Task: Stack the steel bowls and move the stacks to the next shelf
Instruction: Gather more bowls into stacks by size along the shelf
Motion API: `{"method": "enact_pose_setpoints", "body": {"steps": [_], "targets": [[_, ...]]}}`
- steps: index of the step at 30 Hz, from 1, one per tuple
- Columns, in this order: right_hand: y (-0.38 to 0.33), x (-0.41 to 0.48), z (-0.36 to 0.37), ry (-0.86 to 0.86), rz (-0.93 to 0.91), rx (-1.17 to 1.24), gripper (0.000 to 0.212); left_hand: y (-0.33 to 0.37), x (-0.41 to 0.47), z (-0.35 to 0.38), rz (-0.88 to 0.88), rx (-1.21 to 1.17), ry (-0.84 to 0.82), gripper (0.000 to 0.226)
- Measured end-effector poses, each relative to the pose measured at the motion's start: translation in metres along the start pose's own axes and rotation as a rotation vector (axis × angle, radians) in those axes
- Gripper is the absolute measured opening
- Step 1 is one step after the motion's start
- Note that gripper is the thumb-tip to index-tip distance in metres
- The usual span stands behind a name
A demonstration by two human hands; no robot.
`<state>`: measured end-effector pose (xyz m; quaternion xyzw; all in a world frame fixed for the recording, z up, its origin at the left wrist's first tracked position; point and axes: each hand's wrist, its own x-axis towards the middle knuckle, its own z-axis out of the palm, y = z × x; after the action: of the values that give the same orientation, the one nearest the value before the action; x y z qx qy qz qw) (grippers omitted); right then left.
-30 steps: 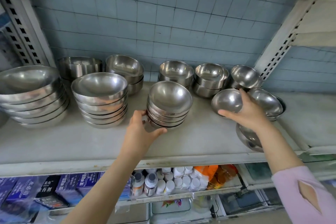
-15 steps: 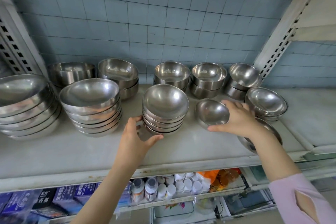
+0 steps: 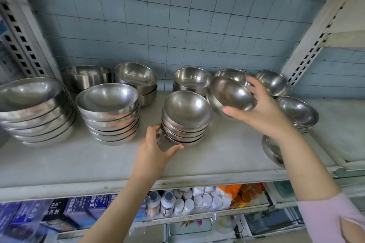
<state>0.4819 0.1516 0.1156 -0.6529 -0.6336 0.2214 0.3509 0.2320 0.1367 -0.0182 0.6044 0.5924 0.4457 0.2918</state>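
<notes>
Fingers (image 3: 256, 92) of right hand (image 3: 264, 118) round bowl (image 3: 231, 95) — tilted, mouth up

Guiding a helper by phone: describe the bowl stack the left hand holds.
On the white shelf against the blue tiled wall, look mid-front. The small stack sits right of a wider stack, and it alone has the left hand gripping its base.

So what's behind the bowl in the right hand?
A rear bowl; only its top rim shows. The held bowl and right hand cover the rest, so I can't tell if it's stacked.
</notes>
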Motion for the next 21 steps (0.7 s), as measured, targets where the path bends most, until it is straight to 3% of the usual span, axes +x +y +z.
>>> {"method": "enact_pose_setpoints", "body": {"steps": [6,12,21], "targets": [[-0.055,-0.001,0.047,-0.128,-0.14,-0.059,0.106,-0.001,0.002,-0.002,-0.032,-0.023,-0.01,0.076],[-0.049,-0.002,0.065,-0.172,-0.119,-0.137,0.112,-0.002,0.002,-0.004,-0.064,-0.031,-0.037,0.075],[-0.035,-0.009,0.054,-0.165,-0.102,-0.012,0.119,-0.004,0.002,-0.003,-0.055,-0.028,-0.022,0.077]]}}
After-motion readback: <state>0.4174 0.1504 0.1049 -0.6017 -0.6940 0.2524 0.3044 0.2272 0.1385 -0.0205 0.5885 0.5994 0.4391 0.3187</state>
